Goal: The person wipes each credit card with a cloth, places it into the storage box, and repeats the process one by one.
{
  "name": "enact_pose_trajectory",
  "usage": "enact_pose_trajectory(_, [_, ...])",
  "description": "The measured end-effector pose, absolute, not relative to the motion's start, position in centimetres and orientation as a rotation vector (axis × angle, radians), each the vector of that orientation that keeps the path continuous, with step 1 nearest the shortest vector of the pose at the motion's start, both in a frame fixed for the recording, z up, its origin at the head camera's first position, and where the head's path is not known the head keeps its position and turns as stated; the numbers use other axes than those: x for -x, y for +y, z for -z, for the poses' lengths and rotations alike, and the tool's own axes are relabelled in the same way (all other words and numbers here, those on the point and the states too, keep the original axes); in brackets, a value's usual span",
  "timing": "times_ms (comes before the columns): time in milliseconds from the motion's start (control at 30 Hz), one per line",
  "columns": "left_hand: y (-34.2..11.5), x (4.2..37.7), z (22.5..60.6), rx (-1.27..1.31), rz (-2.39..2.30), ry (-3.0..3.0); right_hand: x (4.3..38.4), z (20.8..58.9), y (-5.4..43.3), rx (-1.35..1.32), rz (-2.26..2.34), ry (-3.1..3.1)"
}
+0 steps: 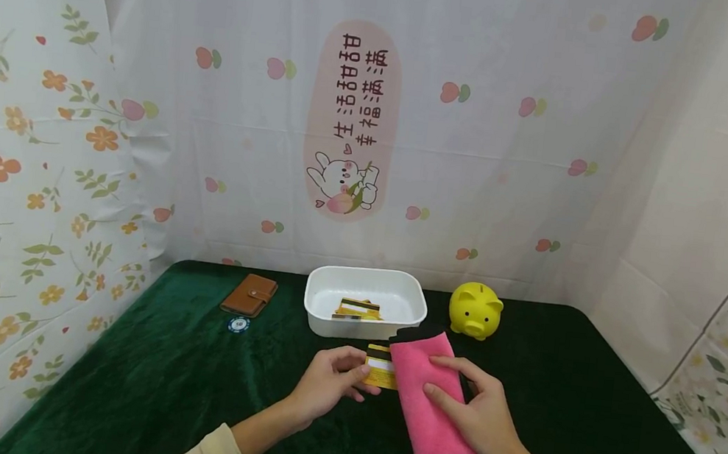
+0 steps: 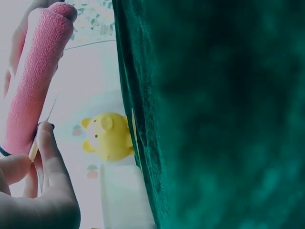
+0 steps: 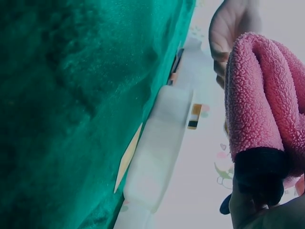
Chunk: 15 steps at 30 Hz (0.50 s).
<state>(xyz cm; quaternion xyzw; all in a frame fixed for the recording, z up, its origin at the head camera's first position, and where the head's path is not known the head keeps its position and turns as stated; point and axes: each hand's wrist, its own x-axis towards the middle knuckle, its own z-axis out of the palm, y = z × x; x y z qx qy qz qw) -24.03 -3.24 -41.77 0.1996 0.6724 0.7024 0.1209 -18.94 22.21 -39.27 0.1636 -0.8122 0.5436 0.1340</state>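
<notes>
My left hand (image 1: 330,385) pinches a yellow bank card (image 1: 381,368) with a black stripe between thumb and fingers, its far edge overlapping the cloth. A folded pink towel (image 1: 431,400) with a black edge is in my right hand (image 1: 481,409), thumb and fingers on its front side. Seen from the left wrist, the towel (image 2: 35,76) hangs close by the card (image 2: 34,149), which shows nearly edge-on. In the right wrist view the towel (image 3: 255,100) has thick fleecy folds, and the left hand (image 3: 226,38) is partly behind it.
A white plastic tub (image 1: 363,327) with several yellow cards (image 1: 358,308) stands at the back of the green-covered table (image 1: 188,379). Right of it sits a yellow piggy bank (image 1: 475,310). To the left are a brown wallet (image 1: 250,295) and a poker chip (image 1: 238,325).
</notes>
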Motion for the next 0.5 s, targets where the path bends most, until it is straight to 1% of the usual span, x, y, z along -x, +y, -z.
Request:
enact_pose_trajectory(300, [-3.0, 23.7, 42.0, -0.686, -2.038, 1.906, 19.5, 39.7, 20.8, -0.629, -1.529, -2.325])
enact_pose_trajectory(500, [-3.0, 23.7, 42.2, -0.702, -2.057, 1.871, 19.5, 40.0, 20.2, -0.651, -1.495, -2.317])
